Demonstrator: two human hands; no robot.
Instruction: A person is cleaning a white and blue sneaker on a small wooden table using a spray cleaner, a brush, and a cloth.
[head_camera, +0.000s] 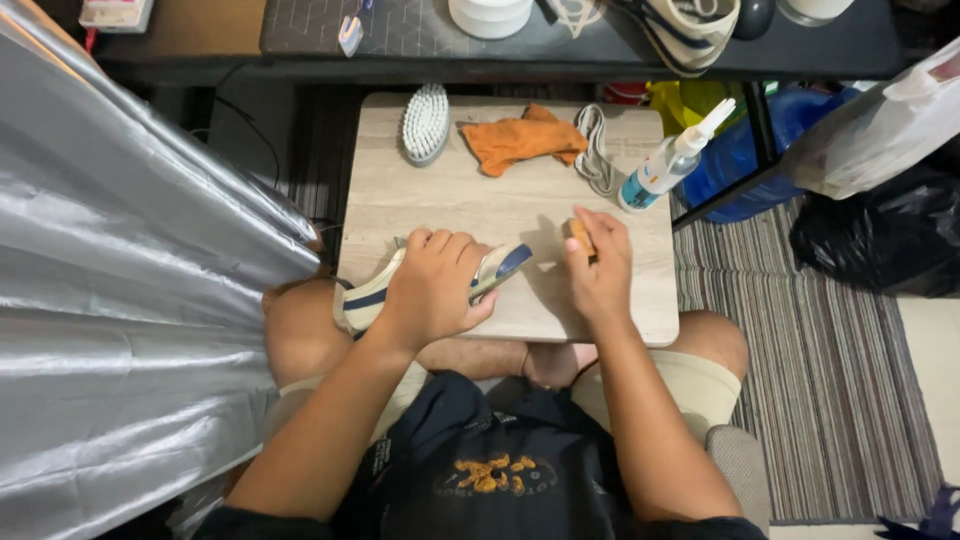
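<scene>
Gripping shoe (500, 268) with left hand (435, 285), fingers curled over its top, pinning it on table (450, 205). Shoe's long axis runs left-right, toe toward right hand (597, 265), just beside it, pinching small tan brush (579, 235). Bigger white brush (425, 122), orange cloth (520, 140) well apart at far edge.

Small wooden table (470, 215), white brush (425, 122), orange cloth (520, 140), laces (595, 150), spray bottle (670, 165), shoe (375, 295)
</scene>
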